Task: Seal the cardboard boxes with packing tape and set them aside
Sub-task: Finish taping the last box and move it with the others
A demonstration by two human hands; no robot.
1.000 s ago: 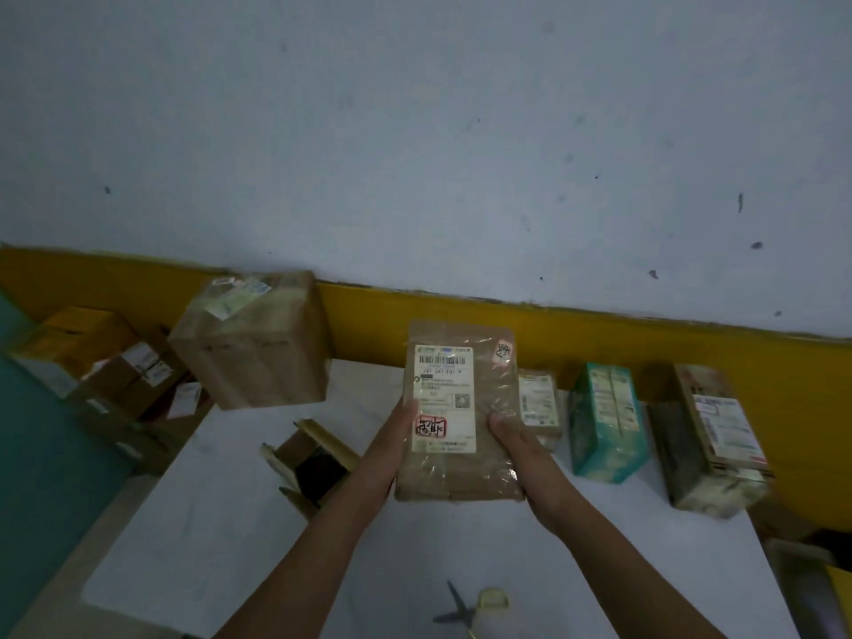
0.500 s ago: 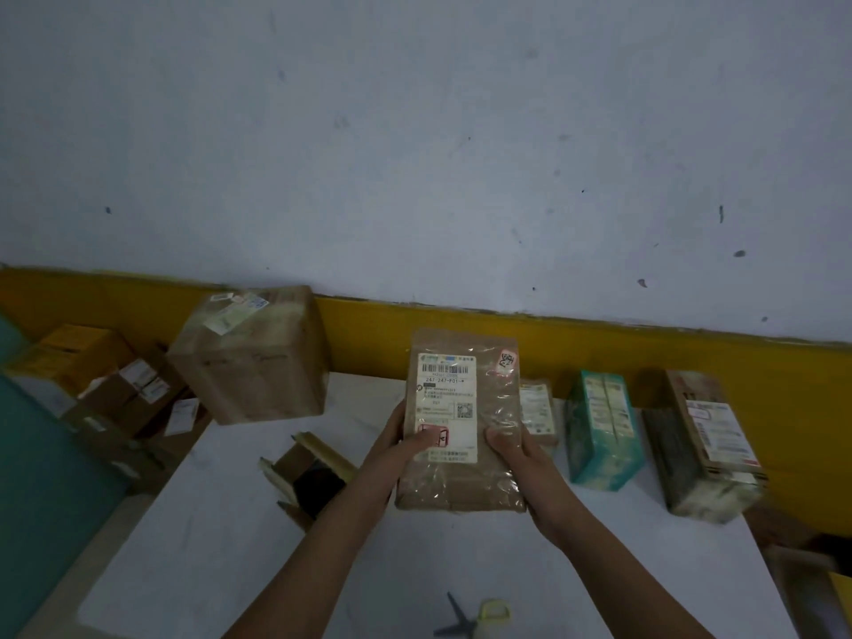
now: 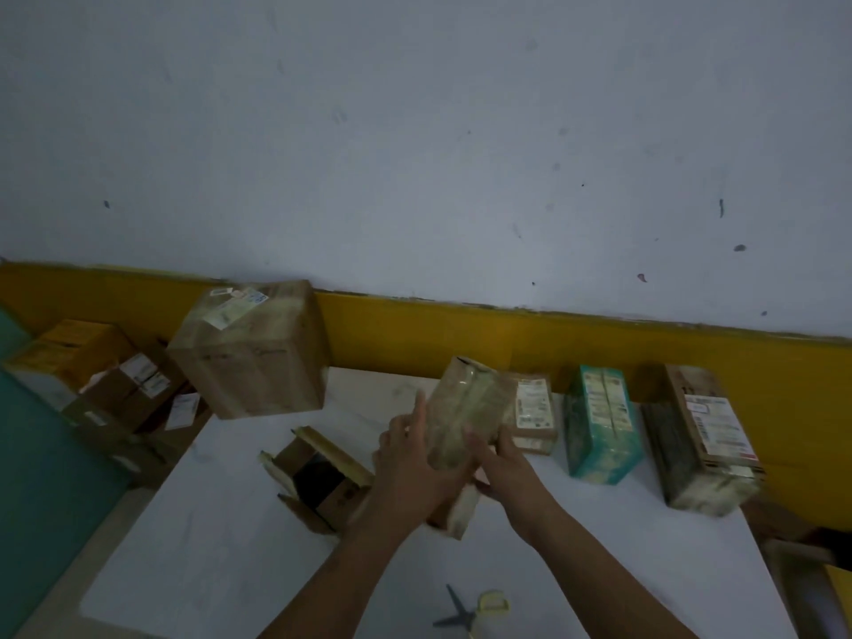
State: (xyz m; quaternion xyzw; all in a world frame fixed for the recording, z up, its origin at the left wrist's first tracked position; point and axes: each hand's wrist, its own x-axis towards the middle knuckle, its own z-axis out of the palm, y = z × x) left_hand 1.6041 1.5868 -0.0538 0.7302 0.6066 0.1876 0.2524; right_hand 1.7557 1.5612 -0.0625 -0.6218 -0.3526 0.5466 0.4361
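Note:
A flat brown taped box (image 3: 465, 408) is tilted above the white table (image 3: 221, 546), held between both hands and blurred by motion. My left hand (image 3: 410, 463) grips its left side with the index finger raised. Under the box's lower right edge sits my right hand (image 3: 502, 458). The face with the label is turned away, and a plain taped side shows. An open small cardboard box (image 3: 318, 481) with raised flaps sits just left of my left hand.
Along the wall stand a small labelled box (image 3: 532, 410), a teal box (image 3: 599, 422) and a dark labelled box (image 3: 701, 435). A large taped box (image 3: 251, 350) sits at the table's back left, with more boxes (image 3: 110, 375) stacked beyond. Scissors (image 3: 475, 611) lie near the front edge.
The box has been rotated in my hands: its labelled face, seen earlier, is turned away. My hands have shifted their hold and moved slightly down.

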